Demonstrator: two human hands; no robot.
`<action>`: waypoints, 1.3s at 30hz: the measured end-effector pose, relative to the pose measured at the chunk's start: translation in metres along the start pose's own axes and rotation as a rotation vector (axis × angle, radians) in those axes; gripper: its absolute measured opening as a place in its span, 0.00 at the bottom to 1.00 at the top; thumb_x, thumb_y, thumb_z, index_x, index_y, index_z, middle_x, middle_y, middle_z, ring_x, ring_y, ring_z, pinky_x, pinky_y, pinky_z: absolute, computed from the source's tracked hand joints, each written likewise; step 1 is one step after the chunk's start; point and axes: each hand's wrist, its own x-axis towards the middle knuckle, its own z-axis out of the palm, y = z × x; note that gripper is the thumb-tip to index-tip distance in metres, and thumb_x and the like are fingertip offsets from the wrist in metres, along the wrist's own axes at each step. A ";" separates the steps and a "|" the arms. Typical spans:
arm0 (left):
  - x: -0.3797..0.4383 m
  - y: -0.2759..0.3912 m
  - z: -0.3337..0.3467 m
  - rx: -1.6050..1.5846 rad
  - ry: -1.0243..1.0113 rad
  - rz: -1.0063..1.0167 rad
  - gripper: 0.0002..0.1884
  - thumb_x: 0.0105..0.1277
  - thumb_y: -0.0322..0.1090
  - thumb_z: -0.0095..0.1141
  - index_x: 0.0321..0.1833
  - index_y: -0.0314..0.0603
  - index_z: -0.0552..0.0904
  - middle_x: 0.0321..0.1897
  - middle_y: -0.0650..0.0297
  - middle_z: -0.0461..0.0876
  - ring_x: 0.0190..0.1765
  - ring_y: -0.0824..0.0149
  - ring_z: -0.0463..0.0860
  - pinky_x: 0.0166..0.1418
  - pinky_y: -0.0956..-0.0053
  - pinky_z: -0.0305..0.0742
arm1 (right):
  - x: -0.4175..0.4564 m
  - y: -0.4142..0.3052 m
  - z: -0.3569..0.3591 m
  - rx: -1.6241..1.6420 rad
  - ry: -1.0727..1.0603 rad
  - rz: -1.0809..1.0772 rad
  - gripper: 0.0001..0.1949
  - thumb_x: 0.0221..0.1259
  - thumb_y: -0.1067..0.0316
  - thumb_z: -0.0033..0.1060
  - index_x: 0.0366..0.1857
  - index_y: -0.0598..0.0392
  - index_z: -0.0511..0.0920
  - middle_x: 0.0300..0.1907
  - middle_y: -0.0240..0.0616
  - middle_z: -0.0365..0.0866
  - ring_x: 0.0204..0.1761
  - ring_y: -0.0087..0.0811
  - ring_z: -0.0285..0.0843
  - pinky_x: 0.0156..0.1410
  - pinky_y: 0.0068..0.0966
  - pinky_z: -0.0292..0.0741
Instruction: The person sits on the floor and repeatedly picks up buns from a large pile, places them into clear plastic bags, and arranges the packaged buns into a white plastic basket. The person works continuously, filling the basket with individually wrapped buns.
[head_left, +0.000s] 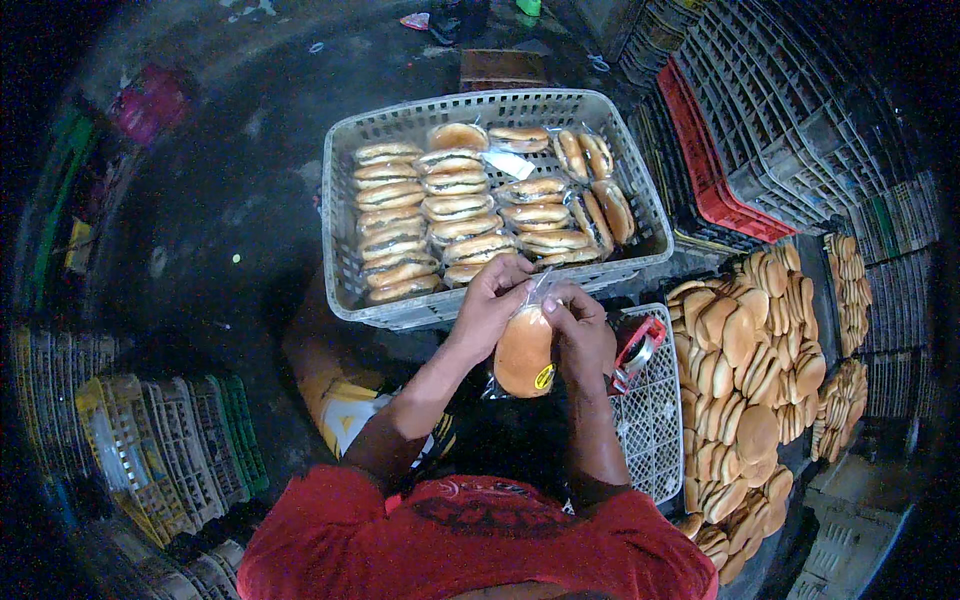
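Observation:
A bread bun (523, 352) in a clear plastic bag hangs between my hands, with a round yellow sticker (544, 376) on its lower right. My left hand (496, 304) pinches the gathered mouth of the bag (538, 289) from the left. On the other side, my right hand (581, 326) grips the same bag near its top. Just beyond my hands stands a grey plastic crate (495, 99) holding rows of bagged buns with dark filling (390, 196). A white slip (510, 163) lies among them.
At my right, a red tape dispenser (640, 354) rests on an upturned-looking white lattice crate (649, 442). Heaps of unwrapped buns (739, 420) spread farther right. Stacked crates (757, 112) rise at the upper right, and more crates (172, 442) stand lower left. A pink bag (150, 103) lies upper left.

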 end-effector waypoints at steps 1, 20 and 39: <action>0.001 -0.002 0.002 0.125 0.040 0.043 0.09 0.73 0.34 0.54 0.43 0.34 0.81 0.37 0.70 0.80 0.42 0.77 0.75 0.48 0.79 0.72 | -0.001 -0.001 -0.001 -0.081 0.049 0.039 0.05 0.56 0.74 0.66 0.34 0.61 0.81 0.38 0.33 0.80 0.42 0.25 0.75 0.49 0.24 0.71; -0.007 0.004 0.019 0.442 -0.026 0.331 0.03 0.61 0.23 0.61 0.36 0.33 0.81 0.41 0.59 0.81 0.50 0.66 0.78 0.56 0.71 0.71 | -0.009 0.008 -0.016 -0.537 0.254 -0.339 0.02 0.59 0.77 0.61 0.32 0.63 0.81 0.44 0.41 0.79 0.47 0.32 0.76 0.55 0.25 0.72; -0.032 -0.033 0.061 0.316 0.055 0.258 0.13 0.61 0.19 0.57 0.48 0.35 0.77 0.28 0.66 0.76 0.31 0.75 0.74 0.39 0.78 0.71 | -0.127 0.150 -0.273 -0.632 0.617 0.555 0.21 0.64 0.52 0.63 0.39 0.66 0.85 0.34 0.39 0.88 0.35 0.27 0.81 0.46 0.30 0.74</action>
